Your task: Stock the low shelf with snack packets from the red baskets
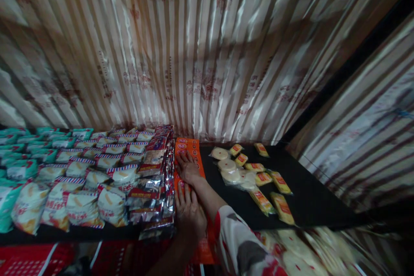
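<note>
Your two hands lie over a flat orange strip (196, 152) in the lower middle of the frame. It is smooth and straight-edged, printed with small round emblems. Its long axis runs up and down the frame, from the back of the black shelf (310, 198) toward you, leaning slightly right at its lower end, which reaches past the shelf's front edge. Your right hand (189, 168) lies on the upper part, and your left hand (189, 213) just below it, overlapping your right wrist. Neither grip is clenched: your fingers lie extended, pointing up the frame, pressed on the strip rather than wrapped round it.

Just left of the strip, glossy dark and silvery packets (155, 168) overlap in flat, crinkled layers. Further left stand plump, pillow-shaped white bags (86, 207) with striped top edges, then puffy teal bags (22, 168) at the left edge. Right of the strip, flat pale discs (227, 165) in clear film lie near yellow wrapped bars (281, 182), oblong and turned various ways. Behind, a shiny pleated sheet (200, 51) with reddish print fills the upper frame. Red perforated plastic (26, 261) shows at lower left.
</note>
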The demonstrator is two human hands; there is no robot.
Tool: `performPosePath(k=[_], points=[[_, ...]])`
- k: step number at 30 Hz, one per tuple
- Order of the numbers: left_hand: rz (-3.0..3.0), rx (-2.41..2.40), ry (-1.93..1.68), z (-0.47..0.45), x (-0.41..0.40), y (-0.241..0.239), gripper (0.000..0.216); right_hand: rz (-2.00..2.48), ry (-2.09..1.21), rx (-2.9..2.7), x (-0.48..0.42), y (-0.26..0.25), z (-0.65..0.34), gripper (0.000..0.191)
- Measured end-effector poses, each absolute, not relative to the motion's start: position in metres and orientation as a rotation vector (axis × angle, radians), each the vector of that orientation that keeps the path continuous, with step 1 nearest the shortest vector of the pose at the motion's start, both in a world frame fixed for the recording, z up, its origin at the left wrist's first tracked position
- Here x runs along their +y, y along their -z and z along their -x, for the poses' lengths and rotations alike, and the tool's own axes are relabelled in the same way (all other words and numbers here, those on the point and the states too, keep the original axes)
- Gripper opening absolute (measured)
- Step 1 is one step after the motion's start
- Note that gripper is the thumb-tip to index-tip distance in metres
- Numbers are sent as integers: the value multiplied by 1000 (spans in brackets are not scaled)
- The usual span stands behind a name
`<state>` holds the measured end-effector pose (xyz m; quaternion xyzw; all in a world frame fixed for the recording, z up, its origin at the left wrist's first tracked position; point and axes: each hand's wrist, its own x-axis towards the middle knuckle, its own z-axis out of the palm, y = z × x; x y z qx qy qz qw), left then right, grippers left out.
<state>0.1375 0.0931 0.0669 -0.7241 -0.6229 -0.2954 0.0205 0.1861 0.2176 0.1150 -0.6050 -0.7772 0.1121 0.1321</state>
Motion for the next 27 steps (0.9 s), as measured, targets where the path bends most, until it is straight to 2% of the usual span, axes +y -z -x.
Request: performPosePath(k=[5,27], points=[[2117,-1887,874,-138,95,-55,43,1837,-280,-2258,220,-109,-178,44],[2233,-1931,828,-135,88,-72,36,1858,-236,-2326,220,-106,-177,46]])
